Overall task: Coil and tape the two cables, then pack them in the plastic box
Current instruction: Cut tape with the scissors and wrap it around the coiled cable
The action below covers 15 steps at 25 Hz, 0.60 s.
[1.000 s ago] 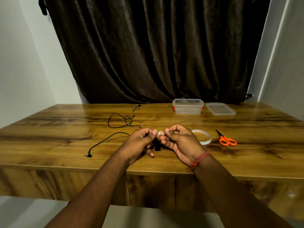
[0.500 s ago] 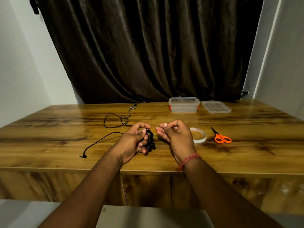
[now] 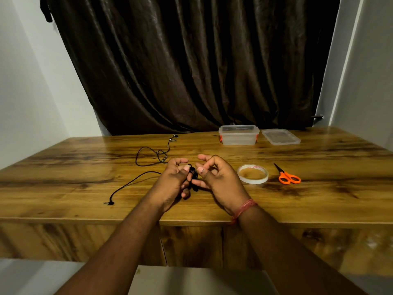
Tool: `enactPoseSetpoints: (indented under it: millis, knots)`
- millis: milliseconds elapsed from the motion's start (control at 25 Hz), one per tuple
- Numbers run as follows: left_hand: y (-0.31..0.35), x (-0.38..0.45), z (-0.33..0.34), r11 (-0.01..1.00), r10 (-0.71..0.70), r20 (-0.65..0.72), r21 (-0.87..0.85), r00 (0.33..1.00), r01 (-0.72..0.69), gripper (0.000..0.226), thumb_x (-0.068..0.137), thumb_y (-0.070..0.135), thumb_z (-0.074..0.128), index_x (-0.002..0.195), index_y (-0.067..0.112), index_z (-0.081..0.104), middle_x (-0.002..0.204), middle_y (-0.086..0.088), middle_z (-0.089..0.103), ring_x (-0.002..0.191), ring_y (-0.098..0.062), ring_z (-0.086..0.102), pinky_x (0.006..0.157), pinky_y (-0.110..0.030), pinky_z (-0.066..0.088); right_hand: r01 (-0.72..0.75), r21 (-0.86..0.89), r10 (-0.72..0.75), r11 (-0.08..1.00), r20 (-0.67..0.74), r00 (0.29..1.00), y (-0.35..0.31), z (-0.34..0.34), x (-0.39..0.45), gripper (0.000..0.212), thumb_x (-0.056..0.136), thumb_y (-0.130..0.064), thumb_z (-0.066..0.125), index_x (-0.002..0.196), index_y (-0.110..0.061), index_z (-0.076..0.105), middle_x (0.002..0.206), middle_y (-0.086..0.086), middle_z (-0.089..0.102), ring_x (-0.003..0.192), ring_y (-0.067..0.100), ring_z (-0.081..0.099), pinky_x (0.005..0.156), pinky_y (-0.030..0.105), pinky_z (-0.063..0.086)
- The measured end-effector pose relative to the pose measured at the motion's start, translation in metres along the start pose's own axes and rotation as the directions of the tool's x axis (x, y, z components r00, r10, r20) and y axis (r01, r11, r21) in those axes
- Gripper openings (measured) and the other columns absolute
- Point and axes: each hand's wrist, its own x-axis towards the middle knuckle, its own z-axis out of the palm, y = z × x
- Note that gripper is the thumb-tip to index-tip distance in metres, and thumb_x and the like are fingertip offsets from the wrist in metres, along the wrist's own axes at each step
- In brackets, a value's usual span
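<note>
My left hand [image 3: 173,182] grips a small coiled black cable [image 3: 194,176] above the table's near middle, thumb pressed on the bundle. My right hand [image 3: 217,177] is right beside it with fingers curled; its fingertips touch the coil's right side, and whether it holds a piece of tape cannot be seen. A second black cable [image 3: 148,158], with earbuds at the far end and a jack plug near the left front, lies loose on the table. A clear plastic box [image 3: 238,136] stands open at the back, its lid [image 3: 280,137] beside it.
A roll of clear tape [image 3: 253,174] lies just right of my right hand, and orange-handled scissors [image 3: 288,176] lie further right. All sit on a wooden table [image 3: 63,167]. A dark curtain hangs behind.
Both hands pinched something pale together a second ago. They drew apart, the left keeping the coil, and now the right hand's fingers have come back against it.
</note>
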Motion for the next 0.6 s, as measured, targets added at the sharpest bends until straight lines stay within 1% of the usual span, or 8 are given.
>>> enactPoseSetpoints:
  millis: [120,200,280,360,480,600]
  knots:
    - [-0.001,-0.001,-0.002,1.0,-0.003,0.061,0.028,0.998,0.002,0.009,0.104,0.011,0.039,0.107,0.012,0.048,0.067,-0.002,0.05,0.044,-0.006,0.033,0.038,-0.019,0.029,-0.012,0.007,0.012,1.0,0.02,1.0,-0.001,0.0,-0.001,0.015,0.097,-0.004,0.054,0.083,-0.007,0.05,0.139,-0.003,0.049,0.105,0.007,0.066,0.087,0.034,0.058]
    - [-0.001,-0.001,-0.002,1.0,-0.001,0.085,0.021,0.996,-0.001,0.01,0.104,0.011,0.039,0.102,0.012,0.049,0.068,-0.002,0.049,0.045,-0.006,0.033,0.039,-0.019,0.029,-0.006,-0.015,0.006,1.0,0.021,1.0,0.0,0.0,0.0,0.016,0.097,-0.004,0.054,0.082,-0.009,0.05,0.137,0.0,0.052,0.106,0.008,0.065,0.088,0.031,0.057]
    - [-0.001,-0.002,-0.003,1.0,0.0,0.101,0.011,0.995,-0.001,0.011,0.103,0.011,0.041,0.098,0.012,0.05,0.069,-0.002,0.05,0.046,-0.006,0.033,0.039,-0.019,0.029,0.022,-0.055,-0.021,0.998,0.015,1.0,0.003,-0.001,0.001,0.016,0.096,-0.004,0.055,0.082,-0.01,0.051,0.133,0.004,0.057,0.112,0.014,0.063,0.092,0.032,0.055]
    - [-0.001,-0.003,-0.003,1.0,-0.003,0.127,0.009,0.992,0.002,0.012,0.103,0.011,0.042,0.095,0.012,0.051,0.069,-0.001,0.051,0.047,-0.007,0.034,0.04,-0.02,0.029,0.046,-0.068,-0.046,0.997,0.001,0.999,0.006,-0.003,0.003,0.015,0.096,-0.003,0.055,0.083,-0.009,0.051,0.127,0.006,0.061,0.116,0.019,0.062,0.095,0.036,0.054]
    - [0.0,-0.003,-0.004,1.0,-0.005,0.146,0.009,0.989,0.004,0.014,0.102,0.011,0.044,0.091,0.012,0.052,0.068,0.0,0.053,0.046,-0.007,0.034,0.04,-0.021,0.03,0.048,-0.097,-0.049,0.994,-0.011,0.999,0.009,-0.006,0.005,0.015,0.096,-0.005,0.056,0.083,-0.011,0.053,0.122,0.004,0.064,0.114,0.018,0.063,0.095,0.038,0.053]
    - [0.0,-0.003,-0.004,1.0,-0.006,0.137,-0.01,0.991,0.007,0.011,0.102,0.009,0.044,0.095,0.009,0.052,0.07,-0.002,0.057,0.043,-0.006,0.033,0.039,-0.019,0.029,0.036,-0.09,-0.041,0.995,-0.045,0.998,0.011,-0.005,0.006,0.016,0.096,-0.005,0.056,0.082,-0.011,0.053,0.116,0.006,0.065,0.109,0.019,0.064,0.092,0.035,0.054]
